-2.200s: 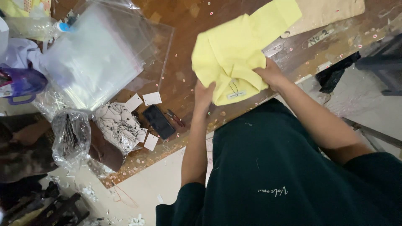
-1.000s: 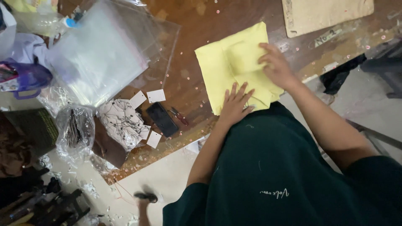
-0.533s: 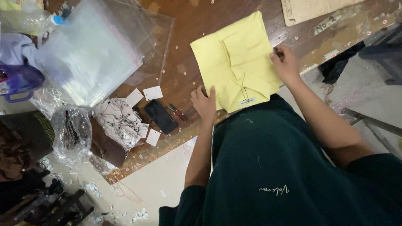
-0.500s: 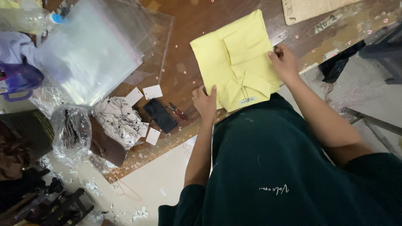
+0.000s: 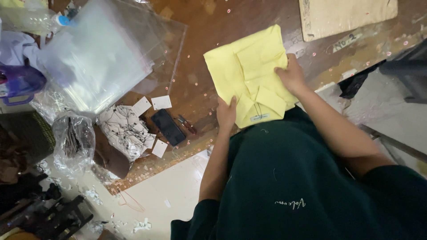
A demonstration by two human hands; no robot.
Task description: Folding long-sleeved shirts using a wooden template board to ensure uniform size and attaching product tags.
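Observation:
A folded yellow shirt [image 5: 249, 75] lies on the brown wooden table [image 5: 209, 26], collar toward me. My left hand [image 5: 227, 113] presses on its near left edge. On its right edge my right hand [image 5: 291, 75] grips the fabric with curled fingers. The shirt lies flat in a neat rectangle between both hands.
A stack of clear plastic bags [image 5: 102, 53] lies at the left. Small white tags [image 5: 151, 104], a black phone [image 5: 168, 127], a small red-handled tool [image 5: 187, 124] and a bag of tag strings [image 5: 124, 131] sit near the table's edge. A cardboard sheet [image 5: 342, 15] lies at the far right.
The shirt went from loosely bunched to a flat folded rectangle. My left hand moved to its near left edge and my right hand settled on the right edge.

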